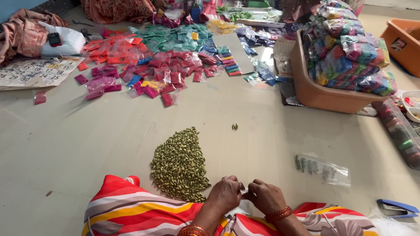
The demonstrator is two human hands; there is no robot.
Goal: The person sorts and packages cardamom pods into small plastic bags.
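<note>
Nearest the camera, just past the striped red, orange and white garment (131, 209), the left hand (225, 194) and the right hand (264, 196) meet knuckle to knuckle low over the floor (87, 140). Both sets of fingers are pinched inward on something small held between them. A sliver of clear film shows at the joint, so it is probably a small clear packet (244, 191), but its contents and its long axis cannot be told; it is almost wholly hidden.

Just left of the left hand lies the pile of green pods (179, 164), touching nothing else. The pile is teardrop-shaped, with its long axis running away from the person and its narrow tip pointing far and slightly right. It appears large and largely undrawn, so by judgement most of the packing is left.

To the right, near the right hand but apart from it, a strip of clear filled packets (323, 168) lies flat, its long axis running left to right and dipping slightly toward the right. That seems to be the finished share, and it is small. A blue stapler (396, 207) sits at the right edge.

Two or three stray pods (235, 126) lie beyond the pile. Farther off are scattered pink, red and green sachets (153, 70), a tan tub (323, 94) heaped with bagged coloured packets, and a calendar sheet (35, 72).
</note>
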